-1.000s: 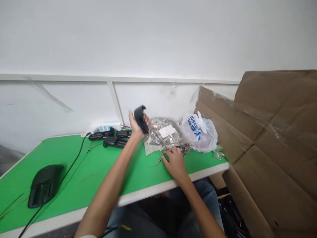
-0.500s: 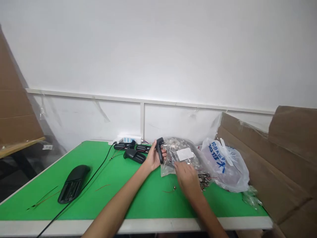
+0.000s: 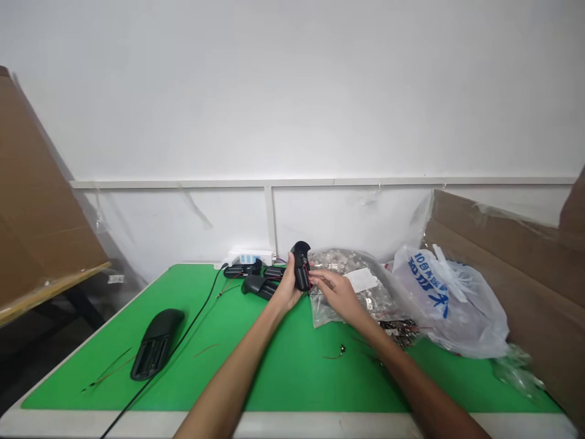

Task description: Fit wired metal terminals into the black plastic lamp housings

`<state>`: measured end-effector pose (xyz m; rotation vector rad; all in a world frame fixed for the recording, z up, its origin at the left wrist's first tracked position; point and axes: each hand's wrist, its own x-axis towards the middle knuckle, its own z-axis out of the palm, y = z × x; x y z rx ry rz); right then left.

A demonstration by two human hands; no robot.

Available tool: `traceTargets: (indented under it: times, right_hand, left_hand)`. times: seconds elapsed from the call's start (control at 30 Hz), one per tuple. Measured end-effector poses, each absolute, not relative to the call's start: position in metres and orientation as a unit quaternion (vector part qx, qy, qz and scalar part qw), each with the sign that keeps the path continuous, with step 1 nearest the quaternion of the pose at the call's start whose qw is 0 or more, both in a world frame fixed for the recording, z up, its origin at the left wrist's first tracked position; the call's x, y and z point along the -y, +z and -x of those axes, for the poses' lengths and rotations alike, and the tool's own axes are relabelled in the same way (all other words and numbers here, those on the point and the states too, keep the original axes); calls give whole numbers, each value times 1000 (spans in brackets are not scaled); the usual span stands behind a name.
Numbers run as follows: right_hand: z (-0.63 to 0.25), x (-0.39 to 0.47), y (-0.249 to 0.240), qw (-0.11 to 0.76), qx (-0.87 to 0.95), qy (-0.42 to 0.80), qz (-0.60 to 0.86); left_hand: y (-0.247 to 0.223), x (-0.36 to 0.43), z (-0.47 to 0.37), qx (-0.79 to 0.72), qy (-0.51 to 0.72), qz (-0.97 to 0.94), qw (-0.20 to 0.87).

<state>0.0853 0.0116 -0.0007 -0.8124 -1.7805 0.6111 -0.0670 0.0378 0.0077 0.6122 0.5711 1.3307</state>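
Upright in my left hand (image 3: 289,288) is a black plastic housing (image 3: 301,266), held near the middle of the green mat (image 3: 292,360). My right hand (image 3: 336,291) meets its right side, fingers pinched at a thin red wire; exactly what they grip is too small to tell. Behind and left of my left hand lie several similar black housings (image 3: 259,285). A clear bag of small metal parts (image 3: 375,299) rests just beyond my right hand. Another black housing (image 3: 158,344) with an open compartment lies at the left.
A white plastic bag with blue print (image 3: 450,305) sits at the right, by a cardboard sheet (image 3: 498,274). Loose metal parts (image 3: 400,332) lie near my right forearm. A black cable (image 3: 183,338) crosses the left side. A white power strip (image 3: 251,256) stands at the back.
The housing in my left hand has turned, so its inner side with the red wire shows. My right hand has moved up from the clear bag to the housing. The view has shifted.
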Motion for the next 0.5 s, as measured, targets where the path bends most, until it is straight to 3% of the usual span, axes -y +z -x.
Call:
traceTargets:
  times: [0.5]
  right_hand:
    - [-91, -17, -20, 542, 756, 65, 361]
  left_hand:
    - [-33, -50, 52, -306, 591, -394, 634]
